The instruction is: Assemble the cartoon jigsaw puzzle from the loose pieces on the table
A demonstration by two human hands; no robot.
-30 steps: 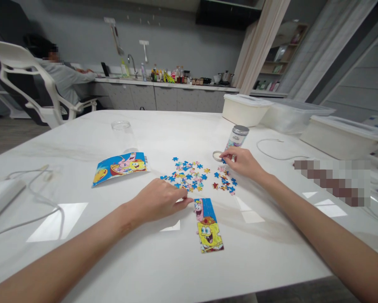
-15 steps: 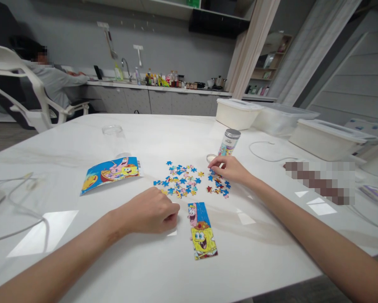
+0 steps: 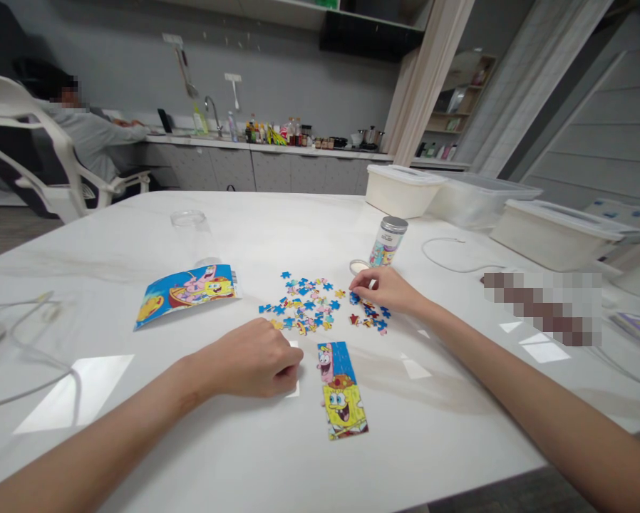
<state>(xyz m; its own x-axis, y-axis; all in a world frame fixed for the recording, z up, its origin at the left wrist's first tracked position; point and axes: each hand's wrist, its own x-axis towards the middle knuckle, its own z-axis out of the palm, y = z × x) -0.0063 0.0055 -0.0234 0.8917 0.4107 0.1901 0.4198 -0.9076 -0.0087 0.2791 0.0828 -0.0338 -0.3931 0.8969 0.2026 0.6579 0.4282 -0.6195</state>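
My left hand [image 3: 264, 358] rests on the white table as a loose fist, left of a joined strip of jigsaw puzzle [image 3: 343, 392] with a yellow and a pink cartoon figure. No object shows in that fist. My right hand [image 3: 385, 290] is at the right-hand group of loose puzzle pieces [image 3: 372, 313], thumb and fingers pinched on a blue puzzle piece [image 3: 353, 297], partly hidden by the fingertips. A larger heap of mixed pieces [image 3: 303, 306] lies between my hands. On the left, a curved picture sheet [image 3: 186, 293] shows similar cartoon figures.
A printed can with a silver lid [image 3: 389, 242] stands behind my right hand, beside a ring-shaped lid [image 3: 359, 267]. A clear jar [image 3: 190, 239] stands far left. Storage boxes [image 3: 403, 191] line the back right. Cables [image 3: 66, 367] lie at both sides. A person [image 3: 95, 142] sits beyond the table.
My right hand has shifted slightly toward me and left, with its fingertips lower over the pieces. My left hand and the puzzle strip stay in place.
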